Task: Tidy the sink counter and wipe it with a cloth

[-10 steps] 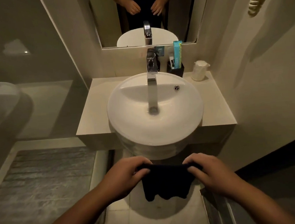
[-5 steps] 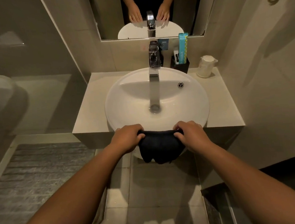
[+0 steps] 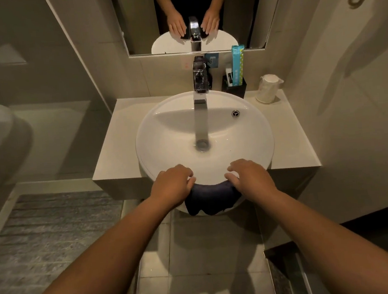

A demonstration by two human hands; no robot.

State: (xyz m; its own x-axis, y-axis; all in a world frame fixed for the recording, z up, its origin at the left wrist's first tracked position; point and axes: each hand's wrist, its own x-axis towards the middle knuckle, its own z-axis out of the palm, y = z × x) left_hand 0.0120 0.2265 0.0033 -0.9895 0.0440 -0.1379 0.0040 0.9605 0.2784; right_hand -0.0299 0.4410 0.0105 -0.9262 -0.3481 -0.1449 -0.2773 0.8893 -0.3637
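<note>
A dark cloth (image 3: 212,198) hangs over the front rim of the round white basin (image 3: 144,132), which sits in a beige sink counter (image 3: 115,142). My left hand (image 3: 171,185) lies on the cloth's left top corner and my right hand (image 3: 249,177) on its right top corner. The fingers of both hands stretch flat onto the rim and pin the cloth there. The mirror shows the same flat fingers on the rim.
A chrome faucet (image 3: 199,85) stands behind the basin. A black holder (image 3: 234,88) with a teal packet (image 3: 238,63) and a wrapped white cup (image 3: 266,89) sit at the counter's back right. A glass partition (image 3: 42,89) is left, a grey mat (image 3: 43,230) on the floor.
Both hands carried the cloth up from below the basin to its front rim. The fingers went from curled around the cloth to flat on the rim.
</note>
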